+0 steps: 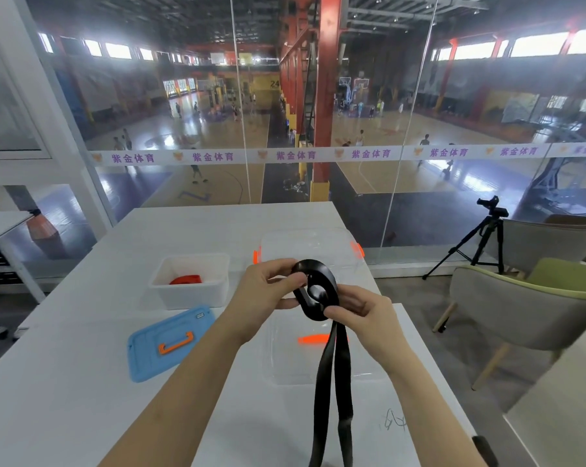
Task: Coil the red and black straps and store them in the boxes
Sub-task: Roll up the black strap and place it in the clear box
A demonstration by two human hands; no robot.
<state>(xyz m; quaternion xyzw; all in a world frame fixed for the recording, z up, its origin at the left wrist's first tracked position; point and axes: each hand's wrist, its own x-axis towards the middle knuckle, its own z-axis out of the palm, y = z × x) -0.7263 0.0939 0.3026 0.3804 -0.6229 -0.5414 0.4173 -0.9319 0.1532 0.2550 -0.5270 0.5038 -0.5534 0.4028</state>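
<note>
A black strap [318,291] is partly wound into a coil above the white table [83,365]. My left hand [268,291] pinches the coil's left side and my right hand [359,308] grips its lower right side. Two loose lengths of the strap hang down toward the bottom edge of the view. A coiled red strap [185,280] lies inside the white box [190,294] at the left. A clear box [312,246] with orange latches stands behind my hands.
A blue lid [170,343] with an orange handle lies on the table in front of the white box. A clear lid [285,358] with an orange handle lies under my hands. A tripod [480,244] and chairs [520,311] stand to the right, by the glass wall.
</note>
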